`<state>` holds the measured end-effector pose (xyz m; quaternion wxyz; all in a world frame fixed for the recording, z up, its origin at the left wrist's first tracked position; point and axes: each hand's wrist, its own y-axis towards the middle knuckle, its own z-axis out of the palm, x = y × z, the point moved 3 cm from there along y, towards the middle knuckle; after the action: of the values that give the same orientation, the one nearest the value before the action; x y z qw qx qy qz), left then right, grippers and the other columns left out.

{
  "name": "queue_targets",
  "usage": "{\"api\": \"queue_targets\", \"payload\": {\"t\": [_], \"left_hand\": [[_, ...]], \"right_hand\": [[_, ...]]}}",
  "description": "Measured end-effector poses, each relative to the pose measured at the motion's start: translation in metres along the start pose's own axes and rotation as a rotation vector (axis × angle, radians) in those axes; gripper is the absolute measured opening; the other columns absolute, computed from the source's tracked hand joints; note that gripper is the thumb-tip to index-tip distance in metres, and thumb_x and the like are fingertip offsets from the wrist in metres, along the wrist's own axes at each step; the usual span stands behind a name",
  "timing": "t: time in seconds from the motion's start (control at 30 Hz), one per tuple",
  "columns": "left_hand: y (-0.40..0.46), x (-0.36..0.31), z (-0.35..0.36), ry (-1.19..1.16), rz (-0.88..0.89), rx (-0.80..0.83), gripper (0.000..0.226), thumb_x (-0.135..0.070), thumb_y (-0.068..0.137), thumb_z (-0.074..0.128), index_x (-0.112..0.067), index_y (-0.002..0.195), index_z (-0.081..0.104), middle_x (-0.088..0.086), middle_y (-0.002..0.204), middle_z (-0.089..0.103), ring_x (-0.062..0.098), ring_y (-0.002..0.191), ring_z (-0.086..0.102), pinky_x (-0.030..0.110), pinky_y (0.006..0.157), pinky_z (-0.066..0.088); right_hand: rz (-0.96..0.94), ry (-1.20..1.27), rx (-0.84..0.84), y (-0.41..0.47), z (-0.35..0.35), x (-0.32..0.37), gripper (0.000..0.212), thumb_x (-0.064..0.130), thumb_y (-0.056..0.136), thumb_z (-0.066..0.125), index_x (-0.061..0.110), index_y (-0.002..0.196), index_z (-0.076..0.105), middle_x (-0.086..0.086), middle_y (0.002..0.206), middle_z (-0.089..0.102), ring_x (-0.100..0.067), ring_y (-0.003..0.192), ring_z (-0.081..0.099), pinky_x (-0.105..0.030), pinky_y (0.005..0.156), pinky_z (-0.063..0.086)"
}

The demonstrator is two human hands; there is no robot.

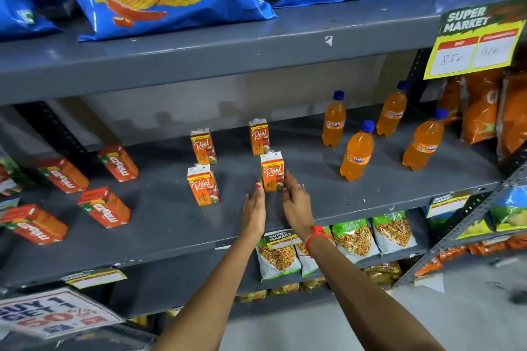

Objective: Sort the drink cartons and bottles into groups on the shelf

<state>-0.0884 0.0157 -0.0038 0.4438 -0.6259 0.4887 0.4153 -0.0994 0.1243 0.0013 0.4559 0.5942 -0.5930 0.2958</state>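
Both hands (253, 208) (296, 205) open, flanking Real carton (272, 171) | shelf (171, 225) front edge bare

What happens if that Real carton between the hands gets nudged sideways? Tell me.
The Real carton stands tall on a narrow base, so it would probably tip rather than slide. Its boxy card walls look fairly stiff. Flat faces mean it should not roll once down.

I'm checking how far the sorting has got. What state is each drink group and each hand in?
Real cartons: four, upright, middle of shelf.
Front right Real carton: upright, flanked by both hands.
Maaza cartons: four, lying on their sides, at left.
Fanta bottles: four, upright, capped, at right.
Left hand: open, at that carton's left side.
Right hand: open, at its right side.
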Motion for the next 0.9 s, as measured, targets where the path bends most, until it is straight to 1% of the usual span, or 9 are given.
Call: {"api": "queue_targets", "payload": {"t": [0.1,0.2,0.27,0.33,0.4,0.5,0.57,0.7,0.9], "left_hand": [[-0.015,-0.003,0.000,-0.113,0.114,-0.230,0.045,-0.035,0.098,0.029,-0.017,0.140,0.031,0.003,0.151,0.031,0.016,0.140,0.024,0.030,0.115,0.018],[-0.037,-0.021,0.007,-0.070,0.402,-0.518,0.044,-0.033,0.093,0.033,-0.016,0.133,0.042,-0.003,0.139,0.043,0.003,0.128,0.037,0.014,0.102,0.030],[-0.040,-0.040,0.029,-0.042,0.611,-0.507,0.042,-0.029,0.091,0.035,-0.016,0.130,0.044,-0.001,0.135,0.042,0.002,0.125,0.037,0.008,0.101,0.029],[-0.035,-0.061,0.061,-0.041,0.718,-0.383,0.041,-0.026,0.090,0.037,-0.018,0.130,0.043,-0.003,0.133,0.040,0.006,0.126,0.037,0.012,0.103,0.031],[-0.022,-0.074,0.089,-0.082,0.649,-0.225,0.038,-0.027,0.093,0.037,-0.020,0.129,0.043,-0.004,0.130,0.043,0.009,0.123,0.042,0.022,0.103,0.036],[0.005,-0.086,0.138,-0.239,0.291,0.033,0.039,-0.024,0.098,0.030,-0.014,0.136,0.036,0.005,0.142,0.040,0.019,0.131,0.038,0.040,0.111,0.031],[0.018,-0.091,0.157,-0.332,0.095,0.147,0.045,-0.029,0.099,0.019,-0.012,0.140,0.027,0.008,0.152,0.027,0.018,0.138,0.027,0.034,0.115,0.020],[0.017,-0.095,0.178,-0.442,0.032,0.303,0.056,-0.039,0.097,0.001,-0.013,0.141,0.023,0.010,0.151,0.028,0.017,0.134,0.030,0.027,0.107,0.024],[0.005,-0.094,0.179,-0.422,0.038,0.275,0.057,-0.041,0.096,0.000,-0.017,0.142,0.022,0.006,0.150,0.029,0.006,0.120,0.033,0.023,0.100,0.024]], "right_hand": [[0.075,0.274,-0.132,-0.008,-0.023,-0.009,0.047,-0.004,0.090,0.043,0.013,0.134,0.046,-0.009,0.127,0.060,-0.017,0.118,0.054,-0.010,0.093,0.039],[0.071,0.378,-0.470,-0.017,-0.071,-0.024,0.038,-0.006,0.088,0.044,0.018,0.115,0.056,-0.006,0.106,0.065,-0.018,0.102,0.062,-0.025,0.087,0.049],[0.100,0.389,-0.620,-0.015,-0.104,-0.037,0.030,-0.003,0.089,0.044,0.017,0.108,0.055,-0.012,0.103,0.061,-0.027,0.097,0.059,-0.035,0.082,0.047],[0.131,0.366,-0.608,-0.004,-0.129,-0.048,0.024,0.003,0.091,0.044,0.013,0.112,0.051,-0.017,0.108,0.056,-0.030,0.101,0.055,-0.038,0.085,0.045],[0.184,0.411,-0.459,0.010,-0.138,-0.053,0.028,0.012,0.096,0.043,0.011,0.124,0.045,-0.011,0.118,0.053,-0.026,0.112,0.051,-0.037,0.093,0.042],[0.255,0.440,-0.223,0.029,-0.145,-0.058,0.042,0.034,0.100,0.031,0.016,0.138,0.035,-0.006,0.140,0.045,-0.015,0.125,0.041,-0.033,0.106,0.033],[0.273,0.500,-0.127,0.037,-0.142,-0.059,0.048,0.041,0.100,0.022,0.019,0.139,0.037,-0.007,0.143,0.044,-0.017,0.130,0.041,-0.042,0.113,0.030],[0.301,0.604,-0.072,0.046,-0.141,-0.061,0.055,0.047,0.098,0.017,0.018,0.137,0.043,-0.009,0.141,0.048,-0.018,0.130,0.043,-0.045,0.115,0.029],[0.354,0.609,-0.042,0.046,-0.148,-0.063,0.058,0.053,0.097,0.017,0.021,0.134,0.046,-0.006,0.138,0.050,-0.014,0.124,0.046,-0.030,0.105,0.033]]}}
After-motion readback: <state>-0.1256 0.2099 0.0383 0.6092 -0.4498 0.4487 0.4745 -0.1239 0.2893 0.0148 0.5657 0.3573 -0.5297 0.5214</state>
